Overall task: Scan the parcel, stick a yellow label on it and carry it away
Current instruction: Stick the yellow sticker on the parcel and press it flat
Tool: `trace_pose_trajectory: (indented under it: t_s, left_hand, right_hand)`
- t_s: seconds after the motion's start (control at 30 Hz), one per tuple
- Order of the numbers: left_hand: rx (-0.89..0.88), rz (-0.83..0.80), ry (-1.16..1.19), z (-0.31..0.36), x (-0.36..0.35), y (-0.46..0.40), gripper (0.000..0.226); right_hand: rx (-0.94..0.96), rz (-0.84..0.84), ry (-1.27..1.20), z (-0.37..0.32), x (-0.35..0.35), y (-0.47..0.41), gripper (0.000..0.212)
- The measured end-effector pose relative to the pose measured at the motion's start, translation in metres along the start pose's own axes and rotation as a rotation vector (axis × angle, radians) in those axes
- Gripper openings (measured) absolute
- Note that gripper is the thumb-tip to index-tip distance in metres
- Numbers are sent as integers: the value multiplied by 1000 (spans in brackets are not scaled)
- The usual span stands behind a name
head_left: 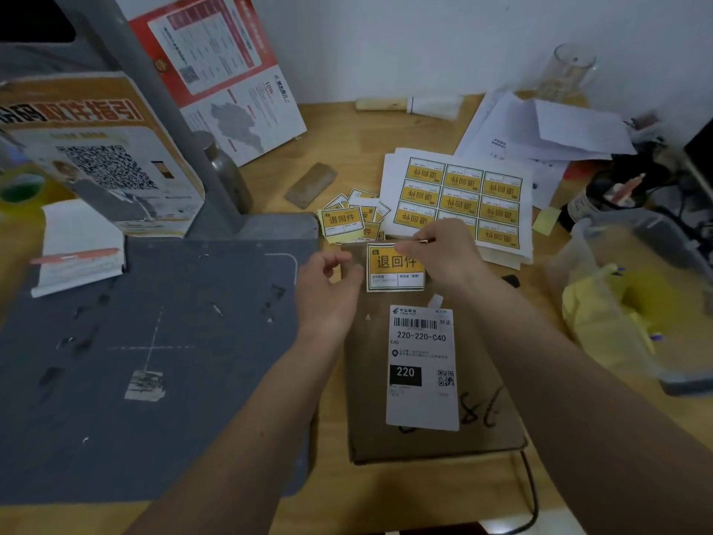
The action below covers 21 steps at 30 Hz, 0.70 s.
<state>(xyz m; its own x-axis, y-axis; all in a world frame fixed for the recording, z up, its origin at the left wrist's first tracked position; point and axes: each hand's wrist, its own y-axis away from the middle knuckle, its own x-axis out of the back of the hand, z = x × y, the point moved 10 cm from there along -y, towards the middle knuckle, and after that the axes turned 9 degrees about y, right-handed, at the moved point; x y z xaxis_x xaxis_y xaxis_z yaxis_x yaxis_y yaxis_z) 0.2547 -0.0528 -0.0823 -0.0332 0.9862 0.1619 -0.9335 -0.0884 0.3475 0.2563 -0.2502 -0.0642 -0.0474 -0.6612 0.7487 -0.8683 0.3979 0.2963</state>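
A flat brown cardboard parcel point(478, 434) lies on the wooden table in front of me, with a white shipping label point(422, 368) on its top. A yellow label point(393, 270) sits on the parcel's far end. My right hand point(443, 252) pinches the yellow label's top right corner between thumb and fingers. My left hand point(328, 291) is at the label's left edge, fingers curled, fingertips touching the parcel beside it. Whether the label is fully stuck down cannot be told.
A sheet of yellow labels point(461, 198) and several loose cut ones point(343, 222) lie just beyond the parcel. A grey scanner base plate point(154, 341) with its post point(162, 110) is to the left. A clear plastic box point(632, 303) with yellow contents stands right.
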Motion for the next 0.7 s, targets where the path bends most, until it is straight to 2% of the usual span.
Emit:
trace_pose_trajectory:
  t_s: [0.07, 0.13, 0.2, 0.27, 0.33, 0.43, 0.53, 0.63, 0.67, 0.7]
  left_hand:
    - [-35, -6, -66, 4, -3, 2, 15]
    - [-145, -14, -235, 13, -6, 7, 22]
    - [-405, -32, -485, 31, -16, 20, 31]
    - [-689, -127, -698, 40, -41, 36, 39]
    - [-818, -263, -899, 31, -64, 42, 49]
    - [-734, -387, -1137, 9, -74, 33, 59]
    - [-625, -420, -1227, -6, -71, 27, 73]
    - [-570, -423, -1255, -13, -69, 25, 80]
    - [-558, -418, -1252, -14, -69, 25, 81]
    - [-547, -417, -1243, -14, -69, 25, 81]
  right_hand:
    - [-8, 5, 1, 3, 0, -4, 38]
    - [-15, 16, 25, 5, -2, -6, 43]
    - [-7, 49, 111, 5, -2, -8, 34]
    - [22, 83, 238, 1, -3, -10, 27]
    - [52, 116, 312, -3, -3, -11, 28]
    - [99, 138, 385, -9, -1, -4, 30]
    - [123, 202, 432, -8, 0, 1, 36]
    - [73, 335, 338, 1, 17, 12, 77]
    - [91, 403, 330, 0, 26, 20, 83]
    - [155, 463, 340, -5, 34, 31, 80]
